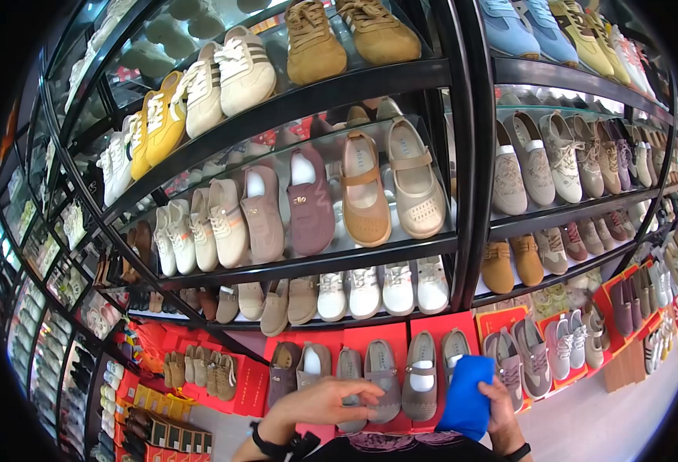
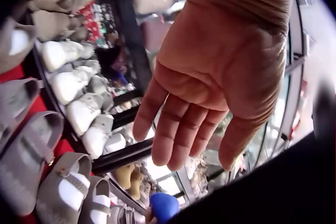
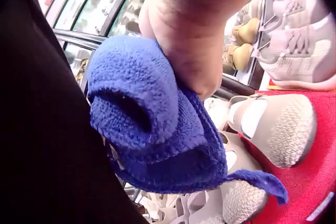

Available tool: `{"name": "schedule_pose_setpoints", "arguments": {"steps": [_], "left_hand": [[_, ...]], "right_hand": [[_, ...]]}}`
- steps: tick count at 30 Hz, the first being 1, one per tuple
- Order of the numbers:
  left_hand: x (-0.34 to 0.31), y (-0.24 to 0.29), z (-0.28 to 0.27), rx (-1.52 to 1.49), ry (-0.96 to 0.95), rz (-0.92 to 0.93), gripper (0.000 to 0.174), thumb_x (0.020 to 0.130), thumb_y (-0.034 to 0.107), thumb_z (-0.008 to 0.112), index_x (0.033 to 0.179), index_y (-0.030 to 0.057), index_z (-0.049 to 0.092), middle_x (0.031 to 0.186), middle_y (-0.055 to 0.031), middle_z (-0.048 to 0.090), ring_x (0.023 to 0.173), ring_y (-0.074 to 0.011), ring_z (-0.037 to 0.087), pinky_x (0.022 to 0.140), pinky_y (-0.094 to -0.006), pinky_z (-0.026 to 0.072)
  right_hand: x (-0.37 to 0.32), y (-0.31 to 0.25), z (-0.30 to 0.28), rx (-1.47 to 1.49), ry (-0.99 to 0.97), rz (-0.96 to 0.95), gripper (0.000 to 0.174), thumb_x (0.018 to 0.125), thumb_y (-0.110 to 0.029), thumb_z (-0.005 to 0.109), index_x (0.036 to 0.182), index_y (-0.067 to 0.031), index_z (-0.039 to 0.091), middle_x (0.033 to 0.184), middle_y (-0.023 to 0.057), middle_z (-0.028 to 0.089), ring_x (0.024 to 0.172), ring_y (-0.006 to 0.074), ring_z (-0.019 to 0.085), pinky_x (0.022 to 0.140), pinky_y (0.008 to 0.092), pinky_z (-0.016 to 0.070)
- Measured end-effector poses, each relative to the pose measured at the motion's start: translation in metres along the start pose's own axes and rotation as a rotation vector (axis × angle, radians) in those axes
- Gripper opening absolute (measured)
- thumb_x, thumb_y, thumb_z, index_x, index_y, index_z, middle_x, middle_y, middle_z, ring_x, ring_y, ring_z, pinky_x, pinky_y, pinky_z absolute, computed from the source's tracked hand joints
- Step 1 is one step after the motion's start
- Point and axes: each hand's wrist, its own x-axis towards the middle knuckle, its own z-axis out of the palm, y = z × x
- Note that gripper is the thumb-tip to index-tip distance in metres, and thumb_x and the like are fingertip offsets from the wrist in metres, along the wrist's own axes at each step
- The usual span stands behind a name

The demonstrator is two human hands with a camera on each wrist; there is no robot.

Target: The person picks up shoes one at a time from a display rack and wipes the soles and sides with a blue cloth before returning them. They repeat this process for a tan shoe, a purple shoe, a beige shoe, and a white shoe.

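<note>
A folded blue cloth is gripped in my right hand, in front of the low row of shoes on red boxes. Seen from the right wrist, the fuzzy cloth hangs in folds with a thin strip trailing right, and the hand covers its upper part. My left hand hovers over grey shoes and holds nothing. In the left wrist view the left palm shows with fingers extended and relaxed. Strapped grey shoes stand between the two hands.
Black-framed shelves carry rows of shoes above the hands. A thick black post divides them. Red boxes with more shoes stand at the lower left, and pale floor shows at the lower right.
</note>
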Motion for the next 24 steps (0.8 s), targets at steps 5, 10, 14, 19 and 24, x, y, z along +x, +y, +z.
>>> {"name": "schedule_pose_setpoints", "arguments": {"steps": [5,10,14,19,24], "left_hand": [[-0.046,-0.034,0.024,-0.067,0.092,-0.119,0.039,0.084,0.018,0.067,0.119,0.0059,0.055,0.100,-0.0089,0.066,0.091,-0.0176,0.064,0.078,-0.0292,0.0497],[-0.078,-0.034,0.018,-0.025,0.249,0.068,0.037,0.085,0.019,0.065,0.117,0.0049,0.056,0.103,-0.0115,0.065,0.089,-0.0211,0.064,0.076,-0.0303,0.0500],[-0.125,-0.036,0.026,-0.032,0.198,0.101,0.035,0.084,0.020,0.066,0.114,0.0035,0.058,0.103,-0.0118,0.065,0.089,-0.0227,0.064,0.076,-0.0317,0.0502],[-0.212,-0.074,0.043,0.065,0.310,-0.023,0.037,0.085,0.028,0.065,0.113,0.0051,0.060,0.101,-0.0141,0.065,0.087,-0.0231,0.065,0.072,-0.0315,0.0502],[-0.300,-0.121,0.072,0.085,0.405,-0.287,0.038,0.082,0.031,0.067,0.111,0.0076,0.062,0.092,-0.0130,0.067,0.081,-0.0252,0.066,0.068,-0.0343,0.0514]], "right_hand": [[-0.010,-0.004,0.039,0.057,0.029,-0.179,0.047,0.086,-0.017,0.058,0.128,-0.0030,0.042,0.112,0.0154,0.057,0.097,0.0270,0.061,0.085,0.0412,0.0515],[-0.027,0.031,0.079,0.040,-0.061,-0.190,0.049,0.087,-0.019,0.057,0.131,-0.0057,0.040,0.119,0.0125,0.054,0.104,0.0256,0.057,0.089,0.0405,0.0491],[-0.053,0.072,0.105,-0.050,-0.042,-0.106,0.047,0.088,-0.017,0.056,0.131,-0.0050,0.041,0.117,0.0128,0.056,0.102,0.0249,0.059,0.087,0.0396,0.0500],[-0.079,0.125,0.132,-0.065,-0.034,0.016,0.041,0.090,-0.017,0.054,0.127,-0.0043,0.043,0.110,0.0130,0.058,0.098,0.0243,0.061,0.085,0.0391,0.0513],[-0.102,0.191,0.161,-0.023,-0.054,0.178,0.038,0.090,-0.019,0.056,0.123,-0.0043,0.046,0.105,0.0116,0.059,0.094,0.0224,0.061,0.083,0.0386,0.0522]]}}
